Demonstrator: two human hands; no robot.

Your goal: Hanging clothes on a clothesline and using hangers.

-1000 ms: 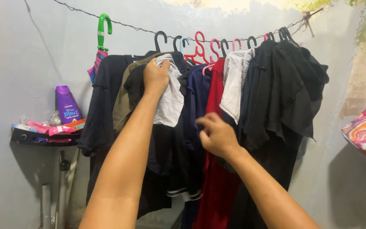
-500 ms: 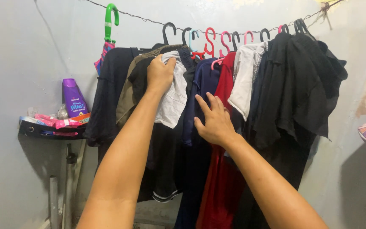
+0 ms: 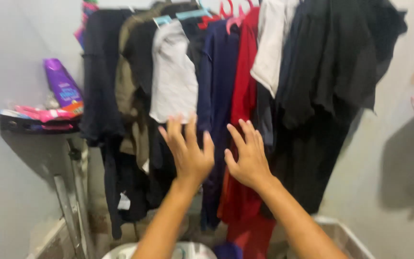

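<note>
Both hands are raised side by side in front of a row of hanging clothes, palms toward the garments and fingers spread apart, holding nothing. The left hand (image 3: 188, 152) is up just below the bottom hem of the light grey garment (image 3: 173, 74), which hangs above it on a pale blue hanger; the picture is blurred, so whether the fingertips brush the hem cannot be told. The right hand (image 3: 249, 156) is just beside the left, open in front of the red garment (image 3: 244, 72), which hangs straight down behind it and runs on below the wrist. Between the two garments hangs a dark blue garment (image 3: 219, 81), behind the gap between the hands. Left of the grey one are an olive garment (image 3: 126, 91) and a black garment (image 3: 97, 76); right of the red one hang a white garment (image 3: 271, 45) and a mass of black clothes (image 3: 331, 67). On the left wall a dark shelf (image 3: 34, 125) carries a purple bottle (image 3: 61, 86) and pink packets (image 3: 41, 114). At the lower edge a white rounded object (image 3: 188, 250) shows, too blurred to tell.
</note>
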